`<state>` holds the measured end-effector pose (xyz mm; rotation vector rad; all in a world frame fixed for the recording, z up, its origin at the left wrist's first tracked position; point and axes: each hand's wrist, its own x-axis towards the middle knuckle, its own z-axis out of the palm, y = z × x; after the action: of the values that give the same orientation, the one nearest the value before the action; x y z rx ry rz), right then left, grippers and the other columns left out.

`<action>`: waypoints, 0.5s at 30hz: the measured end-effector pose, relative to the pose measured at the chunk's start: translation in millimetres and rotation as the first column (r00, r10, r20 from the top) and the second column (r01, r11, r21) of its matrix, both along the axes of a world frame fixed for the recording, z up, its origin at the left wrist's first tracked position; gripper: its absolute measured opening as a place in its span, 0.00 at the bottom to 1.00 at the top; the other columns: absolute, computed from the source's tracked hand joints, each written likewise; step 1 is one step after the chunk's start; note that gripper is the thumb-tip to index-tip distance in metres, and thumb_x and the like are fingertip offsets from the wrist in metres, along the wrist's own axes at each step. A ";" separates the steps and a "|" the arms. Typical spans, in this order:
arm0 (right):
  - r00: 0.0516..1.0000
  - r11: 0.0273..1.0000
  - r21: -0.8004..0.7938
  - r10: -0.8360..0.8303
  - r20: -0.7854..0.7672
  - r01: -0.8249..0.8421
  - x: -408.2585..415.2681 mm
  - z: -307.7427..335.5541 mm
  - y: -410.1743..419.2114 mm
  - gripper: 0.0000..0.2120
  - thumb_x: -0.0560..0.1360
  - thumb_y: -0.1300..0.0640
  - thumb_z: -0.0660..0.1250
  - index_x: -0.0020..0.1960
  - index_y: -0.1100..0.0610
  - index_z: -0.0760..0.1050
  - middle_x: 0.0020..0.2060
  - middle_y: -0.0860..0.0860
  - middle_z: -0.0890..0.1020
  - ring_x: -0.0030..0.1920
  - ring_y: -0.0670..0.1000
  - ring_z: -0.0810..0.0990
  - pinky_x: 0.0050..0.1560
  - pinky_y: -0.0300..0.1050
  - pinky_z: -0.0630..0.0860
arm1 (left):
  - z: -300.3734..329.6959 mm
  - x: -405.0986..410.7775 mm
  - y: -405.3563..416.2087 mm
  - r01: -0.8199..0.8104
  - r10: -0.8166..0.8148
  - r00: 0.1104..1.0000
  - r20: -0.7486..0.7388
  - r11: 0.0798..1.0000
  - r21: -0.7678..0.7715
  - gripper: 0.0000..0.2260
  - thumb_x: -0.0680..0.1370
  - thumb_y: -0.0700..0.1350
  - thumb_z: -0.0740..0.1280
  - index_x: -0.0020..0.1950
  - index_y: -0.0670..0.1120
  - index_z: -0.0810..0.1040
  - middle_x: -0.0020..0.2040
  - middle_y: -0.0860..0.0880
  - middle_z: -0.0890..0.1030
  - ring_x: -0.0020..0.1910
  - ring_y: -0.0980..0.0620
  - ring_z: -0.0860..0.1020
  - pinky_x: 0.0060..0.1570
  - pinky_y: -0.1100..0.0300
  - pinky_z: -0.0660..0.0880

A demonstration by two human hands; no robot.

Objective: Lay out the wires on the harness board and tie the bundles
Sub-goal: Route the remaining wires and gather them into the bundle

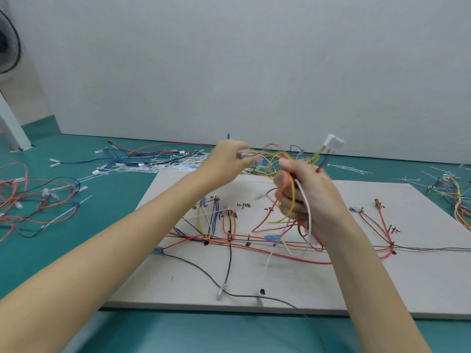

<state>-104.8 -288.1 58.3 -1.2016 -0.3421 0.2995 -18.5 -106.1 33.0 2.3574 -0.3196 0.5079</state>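
Observation:
A pale harness board (420,281) lies on the green floor, with red, black, blue and yellow wires (229,240) laid along its marked pegs. Above the board my right hand (303,197) grips a bundle of red, yellow, orange and white wires (288,212); a white connector (332,142) sticks up from that bundle. My left hand (226,159) is raised to the left of it and pinches a small terminal (246,154) at the end of a wire running from the same bundle. Loose loops hang from my right hand down to the board.
Loose red and black wires (30,200) lie on the floor at left. Blue wires and white cable ties (153,161) are heaped behind the board. Another multicoloured bundle (456,197) lies at far right. A fan (7,47) stands upper left, with a grey wall behind.

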 end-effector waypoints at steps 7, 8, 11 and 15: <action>0.971 0.957 0.189 -0.233 0.050 0.220 1.8 15.8 -24.6 0.21 0.80 0.57 0.55 0.28 0.55 0.62 0.20 0.48 0.58 0.17 0.44 0.54 0.20 0.33 0.48 | -26.6 29.7 29.7 -0.146 0.139 0.985 -0.103 0.987 -0.060 0.13 0.79 0.51 0.67 0.41 0.42 0.78 0.44 0.47 0.80 0.47 0.48 0.76 0.41 0.58 0.66; 0.975 0.948 0.240 -0.222 0.030 0.209 2.0 18.4 -28.7 0.21 0.79 0.56 0.54 0.27 0.54 0.62 0.20 0.47 0.58 0.18 0.44 0.52 0.19 0.32 0.48 | -28.7 32.5 31.3 -0.158 0.150 0.981 -0.127 0.986 -0.054 0.13 0.79 0.51 0.67 0.40 0.44 0.76 0.43 0.48 0.78 0.46 0.48 0.75 0.40 0.58 0.65; 0.979 0.918 0.349 -0.206 0.005 0.191 1.9 25.5 -43.7 0.20 0.75 0.53 0.56 0.25 0.52 0.62 0.19 0.46 0.57 0.19 0.45 0.49 0.16 0.31 0.49 | -33.6 41.0 36.4 -0.163 0.159 0.973 -0.166 0.987 -0.011 0.13 0.79 0.52 0.66 0.40 0.45 0.78 0.44 0.46 0.78 0.49 0.46 0.74 0.43 0.57 0.66; 0.975 0.896 0.391 -0.219 -0.025 0.211 4.6 22.3 -51.8 0.14 0.69 0.52 0.60 0.26 0.51 0.64 0.19 0.45 0.56 0.20 0.46 0.47 0.17 0.33 0.48 | -38.7 41.9 43.2 -0.218 0.246 0.967 -0.070 0.935 0.280 0.16 0.82 0.55 0.58 0.58 0.50 0.83 0.63 0.46 0.76 0.67 0.45 0.65 0.63 0.51 0.64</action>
<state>-100.2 -339.9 80.6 -0.8362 -0.2670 0.0213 23.4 -62.9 -5.7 2.6959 -0.0627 0.4733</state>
